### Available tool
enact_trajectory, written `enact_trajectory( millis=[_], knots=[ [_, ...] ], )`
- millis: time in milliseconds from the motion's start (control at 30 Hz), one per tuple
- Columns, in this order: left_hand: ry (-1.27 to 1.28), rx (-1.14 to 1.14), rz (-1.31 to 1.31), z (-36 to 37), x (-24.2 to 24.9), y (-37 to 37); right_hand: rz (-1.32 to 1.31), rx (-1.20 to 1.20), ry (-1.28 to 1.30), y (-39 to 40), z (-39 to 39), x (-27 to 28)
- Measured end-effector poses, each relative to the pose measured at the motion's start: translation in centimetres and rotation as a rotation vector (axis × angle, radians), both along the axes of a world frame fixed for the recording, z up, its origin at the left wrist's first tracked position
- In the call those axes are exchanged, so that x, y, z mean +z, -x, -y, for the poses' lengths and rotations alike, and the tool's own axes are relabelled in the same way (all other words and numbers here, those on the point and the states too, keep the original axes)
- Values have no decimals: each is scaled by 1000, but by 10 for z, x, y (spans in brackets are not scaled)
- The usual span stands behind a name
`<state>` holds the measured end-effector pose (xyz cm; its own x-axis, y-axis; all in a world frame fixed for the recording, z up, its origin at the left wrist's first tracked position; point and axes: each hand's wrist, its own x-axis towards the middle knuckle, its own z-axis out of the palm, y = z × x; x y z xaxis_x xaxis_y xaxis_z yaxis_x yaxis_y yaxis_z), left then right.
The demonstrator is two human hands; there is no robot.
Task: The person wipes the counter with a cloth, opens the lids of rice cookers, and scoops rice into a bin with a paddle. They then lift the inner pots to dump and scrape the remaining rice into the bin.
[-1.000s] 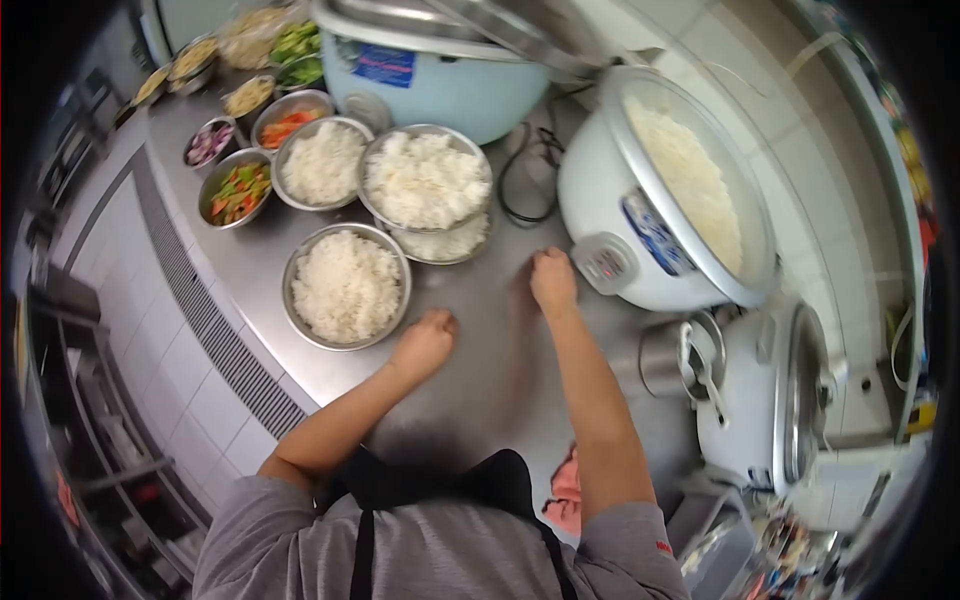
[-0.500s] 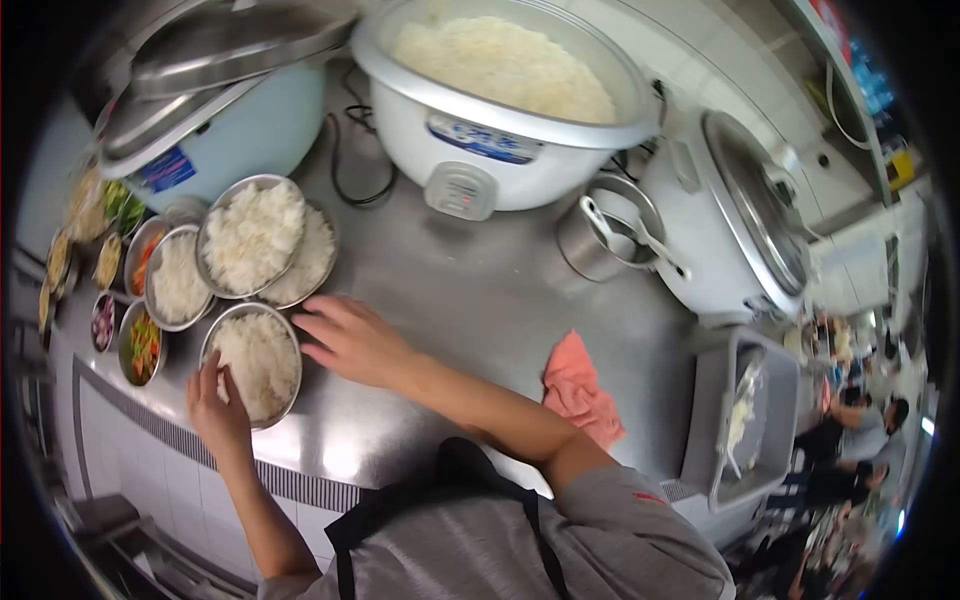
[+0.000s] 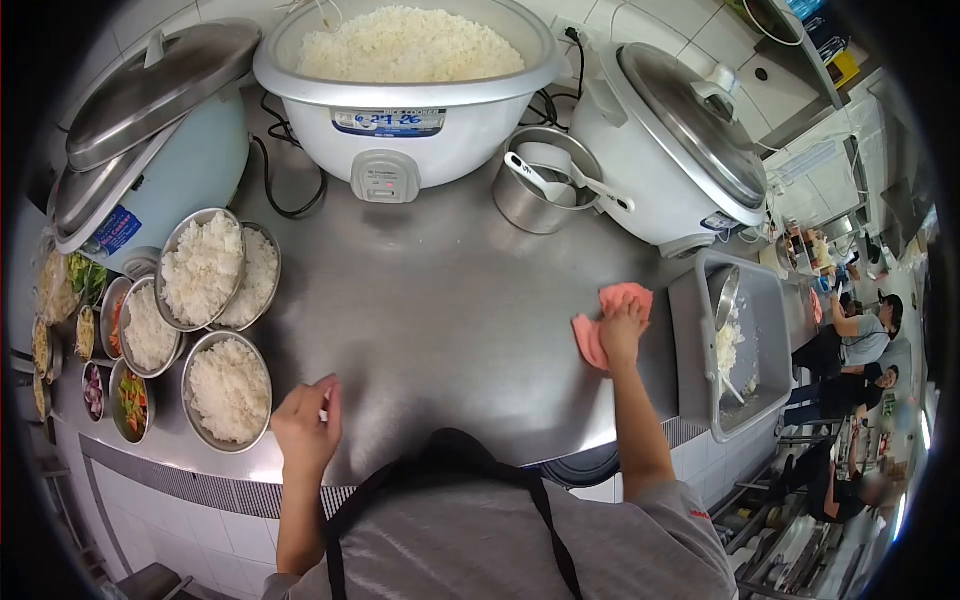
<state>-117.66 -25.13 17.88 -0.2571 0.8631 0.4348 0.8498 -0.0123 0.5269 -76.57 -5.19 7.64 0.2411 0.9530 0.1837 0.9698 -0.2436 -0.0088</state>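
Note:
My right hand [image 3: 622, 332] presses down on a pink cloth [image 3: 590, 342] at the right of the steel counter, with its fingers bunched on the fabric. My left hand [image 3: 306, 424] hovers near the front edge, fingers curled in with the thumb close to them, and nothing shows in it. Just left of it sits a metal bowl of rice [image 3: 228, 392]. Behind that bowl, another rice bowl [image 3: 203, 268] rests partly on top of neighbouring bowls of rice [image 3: 153, 327].
A large rice cooker [image 3: 405, 130] full of rice stands at the back, between two lidded cookers [image 3: 150, 170] [image 3: 680, 140]. A steel pot [image 3: 540, 205] holds white scoops. Right stands a grey bin [image 3: 690, 345]. Small bowls of vegetables [image 3: 132, 402] line the left. Other people [image 3: 870, 330] are far right.
My right hand has moved from beside the rice bowl to the pink cloth and taken hold of it. My left hand has left the bowl's rim and shifted right. The camera view has turned.

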Motion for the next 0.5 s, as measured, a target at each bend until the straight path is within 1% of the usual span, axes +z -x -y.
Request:
enact_trajectory(
  millis=[33,100,167,233,300,333,367,400,433,467,500],
  knots=[
    [3,-37,-14,1,-2,-3,-2,5,-1,8,-12,-12],
    [21,-43,-2,5,-5,-9,-423,288,-200,41,-34,-44],
    [60,-51,10,11,-7,-11,-335,405,-331,117,-38,-41],
    [75,-31,14,16,-8,-10,-195,607,-366,172,-57,-63],
    [81,-9,22,22,-10,-7,-265,641,2,232,-70,-42],
    [68,-28,18,25,-10,-5,-393,748,-434,261,-85,-55],
    [83,17,-11,29,-9,-3,-1130,719,-208,283,-77,-39],
    [94,63,-41,32,-9,-1,-1852,633,60,304,-66,-22],
    [92,91,-35,36,-12,2,-1647,668,65,324,-70,-39],
    [96,121,-29,39,-13,3,-1182,749,380,325,-55,4],
    [127,137,-22,40,-12,2,-1186,739,361,326,-40,16]
  ],
)
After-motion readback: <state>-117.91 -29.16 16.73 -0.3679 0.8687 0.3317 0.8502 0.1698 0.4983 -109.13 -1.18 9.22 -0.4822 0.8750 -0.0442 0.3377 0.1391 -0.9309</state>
